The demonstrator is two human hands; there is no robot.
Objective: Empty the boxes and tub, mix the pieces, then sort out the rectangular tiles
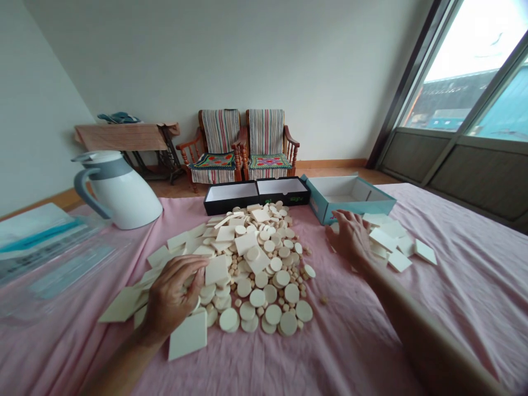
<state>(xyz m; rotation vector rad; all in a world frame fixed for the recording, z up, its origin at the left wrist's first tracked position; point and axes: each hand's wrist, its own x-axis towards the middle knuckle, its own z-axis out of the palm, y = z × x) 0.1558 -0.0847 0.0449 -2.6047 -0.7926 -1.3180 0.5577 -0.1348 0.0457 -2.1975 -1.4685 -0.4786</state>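
Head view: left hand [173,297] curled on a pile of cream discs and tiles [258,269], hold unclear; right hand [348,237] spread open, seemingly empty, just beside loose square tiles [390,239] near a teal box [355,208].

The left hand [175,297] curls palm-down, fingers pointing right; the right hand [350,239] reaches farther out, fingers bent downward, its bare forearm [408,313] stretching from the near right.

Matt cream discs [257,297], creased pink cloth [462,286]
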